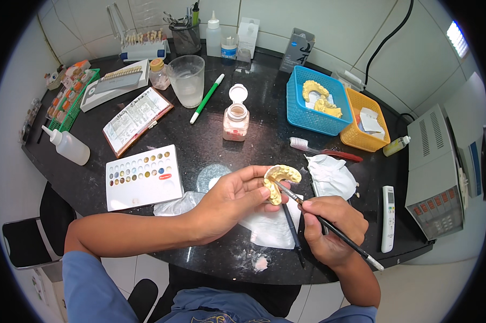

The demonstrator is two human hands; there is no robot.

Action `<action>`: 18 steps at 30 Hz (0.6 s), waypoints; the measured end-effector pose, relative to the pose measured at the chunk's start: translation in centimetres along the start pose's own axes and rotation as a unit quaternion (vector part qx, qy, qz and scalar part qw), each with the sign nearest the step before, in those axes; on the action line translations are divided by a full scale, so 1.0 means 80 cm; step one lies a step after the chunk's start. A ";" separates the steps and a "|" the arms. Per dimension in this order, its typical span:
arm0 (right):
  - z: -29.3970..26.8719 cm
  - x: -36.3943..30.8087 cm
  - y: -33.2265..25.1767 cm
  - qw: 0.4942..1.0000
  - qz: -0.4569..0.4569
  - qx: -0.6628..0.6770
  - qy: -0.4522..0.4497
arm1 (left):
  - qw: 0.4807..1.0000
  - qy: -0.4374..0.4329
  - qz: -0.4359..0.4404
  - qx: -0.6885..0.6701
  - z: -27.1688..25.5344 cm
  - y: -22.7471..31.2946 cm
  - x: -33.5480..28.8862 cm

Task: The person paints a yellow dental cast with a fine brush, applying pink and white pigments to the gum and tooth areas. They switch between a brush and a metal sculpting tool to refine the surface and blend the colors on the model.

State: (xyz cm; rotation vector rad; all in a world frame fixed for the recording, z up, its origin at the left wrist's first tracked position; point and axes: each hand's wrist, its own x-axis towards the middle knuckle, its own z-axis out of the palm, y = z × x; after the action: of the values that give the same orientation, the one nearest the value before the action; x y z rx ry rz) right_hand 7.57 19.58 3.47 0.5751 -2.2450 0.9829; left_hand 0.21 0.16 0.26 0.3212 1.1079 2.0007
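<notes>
My left hand (237, 196) pinches a yellow plaster dental cast (287, 173), a horseshoe-shaped arch of teeth, held up over the table. Between the fingers of my right hand (334, 226) is a slim brush (342, 237) with a dark handle and a pale end. Its tip meets the inner side of the cast. Below the hands lies a crumpled white tissue (272, 231), with a second dark-handled tool (292, 231) across it. An open jar of pinkish powder (236, 123), its white flip lid up, stands beyond the cast.
A white palette (143, 194) with coloured wells lies left. Right are a blue basket (294, 116) with more casts, an orange basket (356, 142), a red-handled toothbrush (329, 152), a white cloth (332, 175) and a remote control (388, 220). A plastic cup (187, 81) stands at the back.
</notes>
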 end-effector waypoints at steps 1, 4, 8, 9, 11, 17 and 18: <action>0.000 0.001 0.000 1.000 -0.001 -0.004 0.001 | 1.000 -0.002 0.000 -0.004 -0.001 -0.001 0.000; -0.003 -0.001 0.001 1.000 0.016 -0.004 0.006 | 1.000 -0.006 0.000 -0.008 -0.002 -0.001 0.000; -0.001 0.001 0.001 1.000 0.007 0.008 -0.003 | 1.000 0.002 -0.004 -0.005 -0.002 -0.001 0.000; -0.001 0.001 0.000 1.000 0.009 0.002 -0.002 | 1.000 0.006 -0.005 -0.004 -0.001 -0.002 0.000; -0.001 0.002 -0.001 1.000 0.015 -0.009 0.000 | 1.000 0.003 -0.004 -0.009 0.000 0.000 0.000; -0.002 -0.001 0.001 0.999 0.021 -0.008 0.024 | 1.000 -0.001 -0.002 -0.005 0.000 0.000 0.000; -0.002 -0.001 0.001 1.000 0.021 -0.010 0.019 | 1.000 -0.001 0.000 -0.005 0.000 0.000 0.000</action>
State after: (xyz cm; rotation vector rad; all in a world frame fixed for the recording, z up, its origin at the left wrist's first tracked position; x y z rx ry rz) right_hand 7.66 19.76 3.51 0.4976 -2.2396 0.9838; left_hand 0.21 0.17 0.28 0.3188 1.0967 2.0033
